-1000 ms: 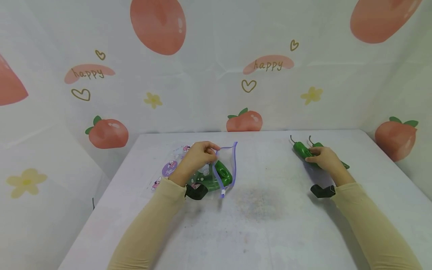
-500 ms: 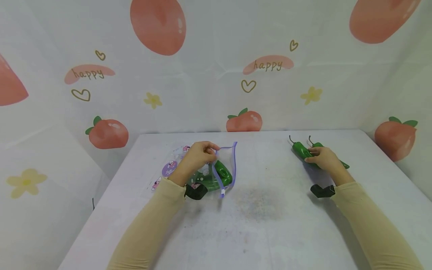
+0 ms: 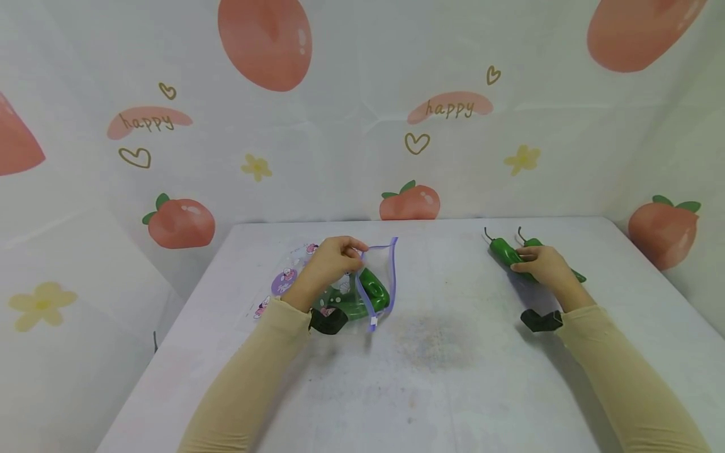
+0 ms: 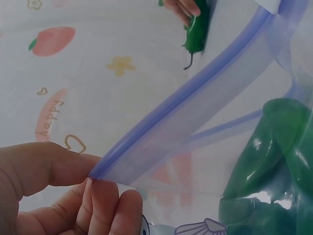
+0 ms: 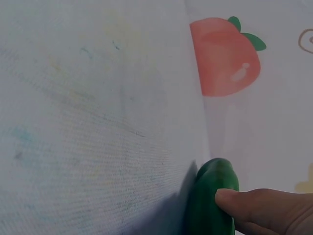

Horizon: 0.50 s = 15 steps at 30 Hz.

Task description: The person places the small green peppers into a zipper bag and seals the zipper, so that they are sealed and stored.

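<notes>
My left hand (image 3: 333,263) pinches the purple zip edge of a clear printed zip bag (image 3: 394,267) between thumb and fingers. The mouth of the bag gapes toward the right. Inside it show glossy green peppers (image 3: 374,290), also seen through the plastic as dark green shapes (image 4: 266,171) in the left wrist view. Over on the right, my right hand (image 3: 546,267) holds a long green chili pepper (image 3: 503,250), thumb on its near side. A second green chili pepper (image 3: 579,276) lies close behind it, its middle hidden by the hand.
The white table (image 3: 453,402) carries a grey smudge (image 3: 433,343) between the arms. A white cloth with printed peaches (image 3: 410,202) hangs behind the table's back edge. Black straps (image 3: 542,321) stick out at both wrists.
The chili pepper in my right hand has shifted very slightly left at its stem end. My left hand and the bag look unchanged.
</notes>
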Each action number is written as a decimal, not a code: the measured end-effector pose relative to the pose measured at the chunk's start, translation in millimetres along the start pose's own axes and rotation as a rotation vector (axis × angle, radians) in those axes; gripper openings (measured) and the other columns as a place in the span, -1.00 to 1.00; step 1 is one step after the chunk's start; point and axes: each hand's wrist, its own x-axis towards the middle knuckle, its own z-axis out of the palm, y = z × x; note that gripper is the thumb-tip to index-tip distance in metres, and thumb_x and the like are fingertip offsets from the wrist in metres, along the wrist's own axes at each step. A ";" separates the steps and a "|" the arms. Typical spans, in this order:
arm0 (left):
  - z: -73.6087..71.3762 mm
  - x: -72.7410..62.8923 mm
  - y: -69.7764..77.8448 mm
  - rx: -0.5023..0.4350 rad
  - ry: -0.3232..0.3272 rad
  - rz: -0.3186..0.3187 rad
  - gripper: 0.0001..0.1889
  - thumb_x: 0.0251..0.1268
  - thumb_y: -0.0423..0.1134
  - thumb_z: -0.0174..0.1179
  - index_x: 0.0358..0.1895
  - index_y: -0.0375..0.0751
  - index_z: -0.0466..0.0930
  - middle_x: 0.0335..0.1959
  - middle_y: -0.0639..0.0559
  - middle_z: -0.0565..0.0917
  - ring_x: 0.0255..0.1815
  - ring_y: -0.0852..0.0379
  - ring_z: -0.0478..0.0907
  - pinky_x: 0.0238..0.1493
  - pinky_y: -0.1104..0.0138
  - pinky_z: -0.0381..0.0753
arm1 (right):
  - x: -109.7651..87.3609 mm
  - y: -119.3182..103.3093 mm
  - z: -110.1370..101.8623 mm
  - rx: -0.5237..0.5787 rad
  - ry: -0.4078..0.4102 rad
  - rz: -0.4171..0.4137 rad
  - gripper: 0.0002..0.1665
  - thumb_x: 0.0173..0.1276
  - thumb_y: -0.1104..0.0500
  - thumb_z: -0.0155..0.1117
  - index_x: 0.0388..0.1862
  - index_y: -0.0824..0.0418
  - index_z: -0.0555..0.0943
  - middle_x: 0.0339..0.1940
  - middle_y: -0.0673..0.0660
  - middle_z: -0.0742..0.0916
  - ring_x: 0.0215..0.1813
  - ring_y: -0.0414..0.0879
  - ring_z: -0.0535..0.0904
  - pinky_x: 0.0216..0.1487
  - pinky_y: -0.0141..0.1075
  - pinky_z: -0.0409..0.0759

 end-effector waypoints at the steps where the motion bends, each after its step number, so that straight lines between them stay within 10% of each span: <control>1: 0.0 0.0 0.1 0.002 0.001 -0.002 -0.66 0.15 -0.43 0.17 0.03 -0.25 0.60 -0.35 -0.02 0.55 -0.36 0.11 0.43 -0.12 0.11 0.52 | -0.4 0.1 -0.2 0.007 0.001 0.002 -0.22 0.34 0.12 0.21 0.39 0.51 0.21 0.33 0.52 0.34 0.36 0.46 0.19 0.29 0.27 0.21; 15: 1.2 -0.6 0.8 0.017 0.014 -0.020 -0.66 0.15 -0.43 0.17 0.04 -0.23 0.60 -0.34 -0.02 0.55 -0.35 0.11 0.46 -0.11 0.10 0.54 | -6.1 -3.7 -0.2 0.044 0.011 -0.013 -0.23 0.35 0.13 0.23 0.40 0.48 0.22 0.33 0.52 0.35 0.33 0.43 0.25 0.26 0.22 0.29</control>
